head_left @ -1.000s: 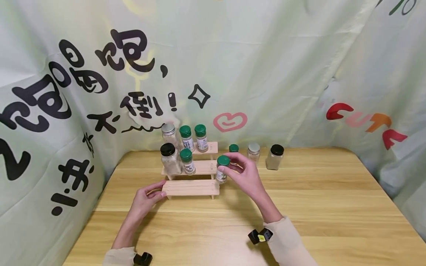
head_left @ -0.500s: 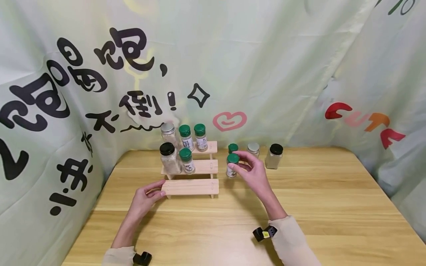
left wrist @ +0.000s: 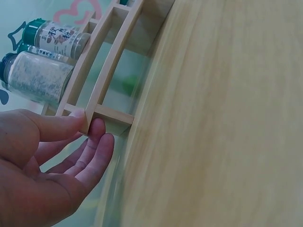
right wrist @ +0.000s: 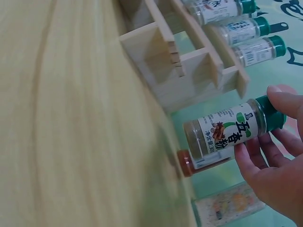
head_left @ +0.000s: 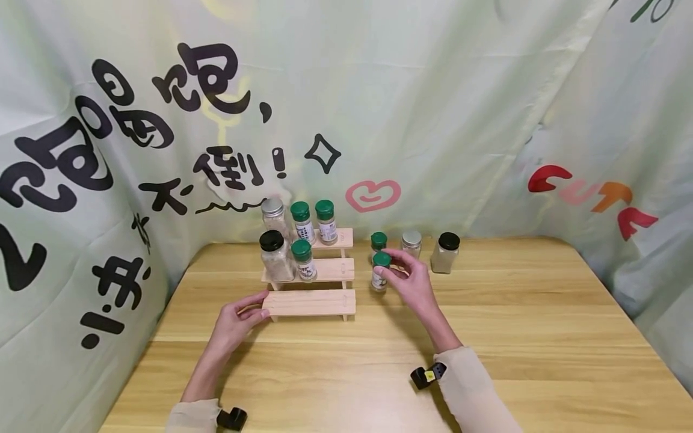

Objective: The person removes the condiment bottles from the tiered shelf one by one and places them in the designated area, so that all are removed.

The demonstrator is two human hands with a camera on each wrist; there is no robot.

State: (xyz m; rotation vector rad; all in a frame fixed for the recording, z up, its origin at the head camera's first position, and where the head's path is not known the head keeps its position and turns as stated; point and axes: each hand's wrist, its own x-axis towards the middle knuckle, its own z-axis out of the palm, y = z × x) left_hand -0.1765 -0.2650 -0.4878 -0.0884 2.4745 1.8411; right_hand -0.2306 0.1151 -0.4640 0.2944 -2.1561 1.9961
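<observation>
A three-step wooden rack point(head_left: 308, 302) stands on the table, and my left hand point(head_left: 236, 323) pinches the left end of its lowest step. In the left wrist view the thumb point(left wrist: 57, 125) lies on top of that step's end, with fingers beneath it. To the right of the rack, my right hand point(head_left: 411, 279) holds a green-capped spice jar point(head_left: 380, 273) upright by its cap. That jar's printed label point(right wrist: 232, 125) faces the right wrist camera. Whether its base touches the table I cannot tell.
On the middle step are a black-capped jar point(head_left: 277, 258) and a green-capped jar point(head_left: 305, 261). The top step bears a silver-capped jar point(head_left: 273, 210) and two green-capped ones. Behind my right hand stand green-capped point(head_left: 378, 240), silver-capped point(head_left: 411, 240) and black-capped point(head_left: 446, 255) jars. A printed curtain point(head_left: 433, 120) hangs behind.
My right hand has carried the green-capped spice jar rightward, away from the rack's right end, then slightly lower. My left hand has stayed at the lowest step.
</observation>
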